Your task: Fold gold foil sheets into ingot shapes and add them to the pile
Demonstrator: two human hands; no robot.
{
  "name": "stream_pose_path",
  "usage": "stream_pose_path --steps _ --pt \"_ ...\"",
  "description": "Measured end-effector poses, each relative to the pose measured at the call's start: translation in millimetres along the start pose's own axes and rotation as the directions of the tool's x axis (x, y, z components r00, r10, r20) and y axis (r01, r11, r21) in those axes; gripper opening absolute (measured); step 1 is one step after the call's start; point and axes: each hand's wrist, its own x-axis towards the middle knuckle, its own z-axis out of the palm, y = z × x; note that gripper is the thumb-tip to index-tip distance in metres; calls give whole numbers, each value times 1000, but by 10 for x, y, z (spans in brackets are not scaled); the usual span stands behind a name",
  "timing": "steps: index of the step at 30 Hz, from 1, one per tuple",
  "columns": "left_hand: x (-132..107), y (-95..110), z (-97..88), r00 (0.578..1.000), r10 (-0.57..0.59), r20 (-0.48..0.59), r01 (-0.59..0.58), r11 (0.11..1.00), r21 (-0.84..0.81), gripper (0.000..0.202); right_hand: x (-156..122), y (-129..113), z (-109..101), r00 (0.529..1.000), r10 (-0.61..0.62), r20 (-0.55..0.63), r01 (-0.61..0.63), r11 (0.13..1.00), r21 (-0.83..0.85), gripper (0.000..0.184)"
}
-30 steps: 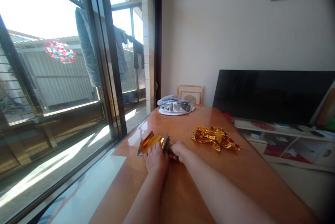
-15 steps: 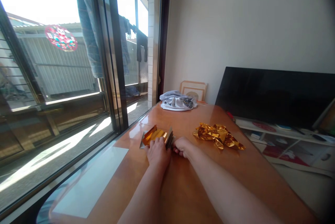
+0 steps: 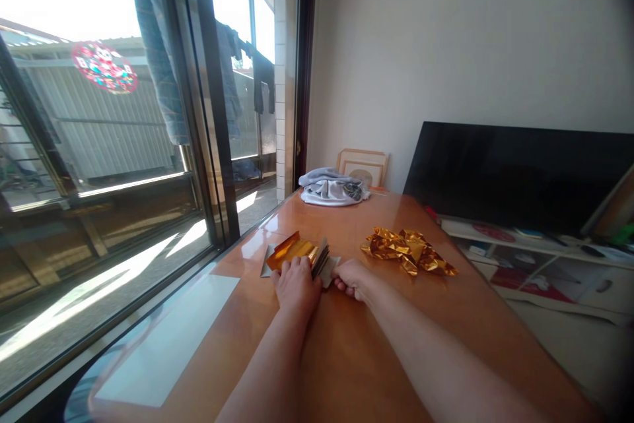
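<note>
On the glossy orange-brown table lies a stack of gold foil sheets with silver undersides. My left hand rests on the near side of the stack, fingers curled onto it. My right hand pinches the stack's right edge, where the sheets fan up a little. To the right, apart from both hands, sits a pile of folded gold foil pieces.
A bundle of grey and white cloth and a wooden picture frame sit at the table's far end by the wall. A glass sliding door runs along the left. A dark TV screen stands on a low white shelf at the right.
My view has shifted slightly. My right hand slid a little to the right along the stack's edge, pulling a silver sheet corner out. The left hand stays on the stack.
</note>
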Motion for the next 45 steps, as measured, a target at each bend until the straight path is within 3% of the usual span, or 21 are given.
stream_pose_path --steps 5,10,16,21,27,30,32,34,36,38,40,43,45 --pt "-3 6 7 1000 31 -4 -31 1000 4 30 -193 174 -184 999 -21 -25 22 1000 19 35" --pt "2 -3 42 996 84 -21 -83 996 23 32 -426 462 -467 996 -39 -78 42 998 43 11" --pt "5 25 21 996 83 -17 -82 996 45 36 -755 839 -840 990 -46 -131 57 995 78 17" --pt "23 47 -7 997 70 -14 -70 998 6 51 -1004 1098 -1046 988 -65 -139 79 992 100 14" --pt "-54 152 -166 974 -17 -225 2 998 -69 72 -1157 1293 -1134 985 -125 -117 142 978 155 12" --pt "-162 273 -258 951 81 -298 -111 990 -84 60 -1169 1351 -1155 984 -147 -103 167 960 225 12" --pt "-253 377 -278 943 243 -229 -276 953 -124 49 -1163 1375 -1173 985 -151 -87 171 932 319 14" --pt "-353 495 -264 879 463 -115 -477 857 -194 47 -1152 1385 -1193 985 -154 -81 174 899 403 14" --pt "-450 618 -234 768 640 -21 -622 738 -261 59 -1144 1380 -1207 983 -161 -88 183 878 442 14" --pt "-528 730 -201 669 743 28 -701 643 -307 71 -1145 1365 -1209 982 -166 -86 187 851 491 14" --pt "-572 812 -169 610 791 45 -740 589 -324 68 -1157 1343 -1197 982 -174 -70 183 805 564 13" --pt "-569 857 -119 586 810 42 -751 561 -349 30 -1192 1306 -1173 981 -194 -31 165 731 662 14" --pt "-544 852 -89 642 767 11 -688 582 -433 20 -1215 1289 -1170 976 -215 -28 172 689 704 19"
